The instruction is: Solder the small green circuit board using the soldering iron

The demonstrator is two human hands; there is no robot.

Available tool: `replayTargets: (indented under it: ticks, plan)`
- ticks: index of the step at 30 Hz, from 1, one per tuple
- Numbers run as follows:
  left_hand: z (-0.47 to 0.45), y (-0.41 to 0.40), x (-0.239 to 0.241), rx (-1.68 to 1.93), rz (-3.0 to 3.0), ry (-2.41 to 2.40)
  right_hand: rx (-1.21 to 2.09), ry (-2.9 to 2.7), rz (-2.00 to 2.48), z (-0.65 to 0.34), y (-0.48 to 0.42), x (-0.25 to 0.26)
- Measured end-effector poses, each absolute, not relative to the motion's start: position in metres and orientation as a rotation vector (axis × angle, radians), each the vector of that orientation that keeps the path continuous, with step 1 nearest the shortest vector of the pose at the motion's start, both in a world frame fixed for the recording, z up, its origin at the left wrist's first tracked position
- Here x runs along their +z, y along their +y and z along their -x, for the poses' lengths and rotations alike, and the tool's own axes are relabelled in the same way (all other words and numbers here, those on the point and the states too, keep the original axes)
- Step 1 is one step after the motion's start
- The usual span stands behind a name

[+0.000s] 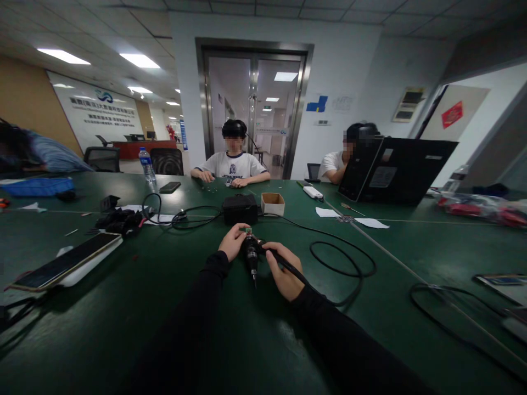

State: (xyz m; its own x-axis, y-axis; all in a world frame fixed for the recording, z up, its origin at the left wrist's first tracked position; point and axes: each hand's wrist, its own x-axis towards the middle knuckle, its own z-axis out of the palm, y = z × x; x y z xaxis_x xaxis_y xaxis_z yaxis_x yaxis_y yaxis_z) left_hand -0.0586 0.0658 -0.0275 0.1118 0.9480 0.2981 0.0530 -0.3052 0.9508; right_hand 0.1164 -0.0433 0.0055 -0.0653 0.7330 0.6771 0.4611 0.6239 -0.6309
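Near the middle of the table, my left hand [233, 241] pinches a small green circuit board [248, 231] between thumb and fingers. Closed round a slim black corded tool [282, 260], my right hand [288, 274] is just to the right, with the tool's front end near the board. Its exact kind is too dark to tell. Between both hands is a thick black tool [251, 253] with a thin metal tip pointing towards me; I cannot tell whether a hand touches it. A black cable [357, 282] trails from my right hand and loops on the table.
Beyond my hands stand a black box [240, 208] and a small open cardboard box [273, 203]. A large phone-like device [69, 260] lies left, near black cables. Two people sit across the table. A black computer case [399, 170] stands at right, and a water bottle [146, 164] far left.
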Motion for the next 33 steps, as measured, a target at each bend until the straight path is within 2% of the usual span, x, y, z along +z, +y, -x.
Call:
replayTargets:
  ticks: [33]
  plan:
    - [0.0573, 0.0655, -0.0268, 1.312, -1.504, 1.012, 0.333, -1.687, 1.0, -0.1176, -0.0418, 0.0034]
